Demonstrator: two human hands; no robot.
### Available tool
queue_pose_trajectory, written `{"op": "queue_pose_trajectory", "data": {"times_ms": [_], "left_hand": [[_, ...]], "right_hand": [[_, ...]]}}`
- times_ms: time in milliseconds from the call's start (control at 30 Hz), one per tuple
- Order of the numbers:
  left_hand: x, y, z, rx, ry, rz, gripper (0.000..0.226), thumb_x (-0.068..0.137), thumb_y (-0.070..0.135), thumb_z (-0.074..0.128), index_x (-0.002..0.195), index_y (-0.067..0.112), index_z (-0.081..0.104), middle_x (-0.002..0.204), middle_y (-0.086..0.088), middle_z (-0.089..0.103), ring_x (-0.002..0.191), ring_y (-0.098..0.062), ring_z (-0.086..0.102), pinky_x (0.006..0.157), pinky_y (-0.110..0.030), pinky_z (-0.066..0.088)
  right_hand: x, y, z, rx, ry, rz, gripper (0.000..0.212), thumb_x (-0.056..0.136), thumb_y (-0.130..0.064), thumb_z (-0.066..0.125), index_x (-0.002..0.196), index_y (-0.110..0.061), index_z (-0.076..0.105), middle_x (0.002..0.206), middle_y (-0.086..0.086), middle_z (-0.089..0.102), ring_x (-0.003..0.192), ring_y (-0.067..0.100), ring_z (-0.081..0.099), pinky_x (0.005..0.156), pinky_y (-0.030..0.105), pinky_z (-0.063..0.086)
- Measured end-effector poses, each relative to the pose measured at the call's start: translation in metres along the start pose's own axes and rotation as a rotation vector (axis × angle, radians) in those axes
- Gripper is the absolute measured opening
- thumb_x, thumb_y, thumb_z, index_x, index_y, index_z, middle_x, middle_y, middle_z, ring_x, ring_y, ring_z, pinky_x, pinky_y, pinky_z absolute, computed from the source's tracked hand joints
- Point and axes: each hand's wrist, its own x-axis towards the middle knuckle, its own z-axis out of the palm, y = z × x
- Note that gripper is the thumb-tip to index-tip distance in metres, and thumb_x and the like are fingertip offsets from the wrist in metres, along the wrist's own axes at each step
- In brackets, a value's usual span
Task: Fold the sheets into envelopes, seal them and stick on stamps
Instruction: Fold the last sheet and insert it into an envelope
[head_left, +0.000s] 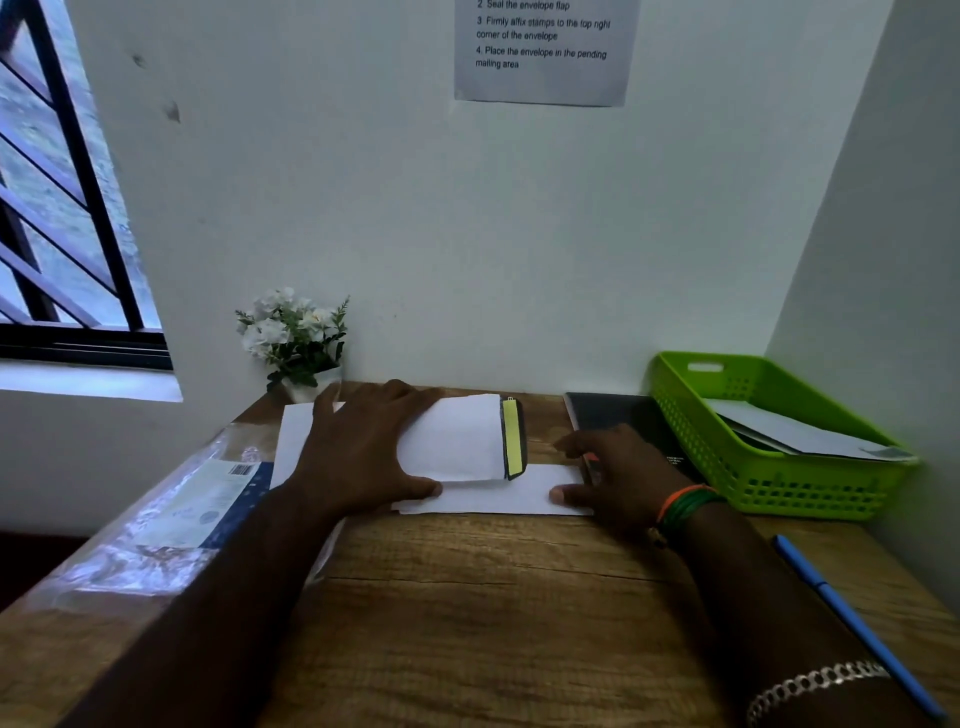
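Note:
A white sheet (498, 493) lies on the wooden desk (493, 597), partly folded, with its upper flap (452, 441) turned over. My left hand (358, 447) presses flat on the left part of the fold, fingers spread. My right hand (618, 467) rests on the sheet's right end, thumb on the paper's lower corner. A black strip with a yellow band (513, 439) lies along the flap's right edge. More white paper (293, 436) shows under my left hand.
A green plastic basket (769, 483) with white envelopes stands at the right. A black notebook (618, 413) lies behind my right hand. A blue pen (852, 623) is at the right edge. A plastic-wrapped paper pack (171, 525) lies left, a flower pot (301, 338) behind.

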Motion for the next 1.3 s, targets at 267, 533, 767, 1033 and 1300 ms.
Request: {"op": "queue_pose_trajectory", "data": {"times_ms": [267,533,767,1033,1300], "left_hand": [[0.001,-0.006,0.009,-0.074,-0.023,-0.038,0.108,0.061,0.086,0.061,0.155,0.049,0.024,0.157,0.015,0.039,0.146,-0.014,0.033,0.123,-0.059,0.013],[0.005,-0.008,0.012,-0.164,0.122,-0.065,0.108,0.070,0.077,0.071,0.159,0.040,0.022,0.155,0.005,0.044,0.140,-0.022,0.041,0.118,-0.059,0.029],[0.005,-0.009,0.013,-0.126,0.117,-0.069,0.105,0.073,0.075,0.071,0.160,0.038,0.024,0.153,0.003,0.045,0.139,-0.025,0.042,0.117,-0.061,0.030],[0.004,-0.007,0.012,-0.122,0.120,-0.074,0.105,0.075,0.072,0.073,0.160,0.038,0.024,0.154,0.003,0.044,0.140,-0.024,0.040,0.118,-0.059,0.029],[0.006,-0.008,0.011,-0.122,0.126,-0.077,0.105,0.073,0.074,0.069,0.160,0.038,0.023,0.153,0.002,0.043,0.139,-0.024,0.040,0.117,-0.059,0.030]], "right_hand": [[0.006,0.003,-0.003,0.028,-0.014,0.011,0.044,0.071,-0.038,0.087,0.111,-0.030,0.071,0.105,-0.010,0.066,0.105,0.014,0.060,0.089,0.031,0.051],[0.003,0.017,-0.029,0.420,0.546,0.105,0.011,0.080,-0.007,0.072,0.083,-0.016,0.068,0.076,-0.008,0.061,0.077,0.015,0.055,0.055,0.018,0.035],[-0.006,0.026,-0.053,0.594,0.954,0.066,0.011,0.084,-0.010,0.067,0.089,-0.020,0.067,0.086,-0.003,0.066,0.085,0.014,0.058,0.073,0.025,0.040],[-0.009,0.032,-0.058,0.675,0.930,-0.072,0.013,0.086,-0.012,0.065,0.084,-0.025,0.064,0.080,-0.016,0.066,0.074,-0.006,0.057,0.066,0.022,0.044],[-0.009,0.034,-0.054,0.567,0.788,-0.158,0.014,0.088,-0.011,0.068,0.086,-0.025,0.065,0.085,-0.015,0.068,0.083,0.002,0.061,0.072,0.029,0.047]]}}
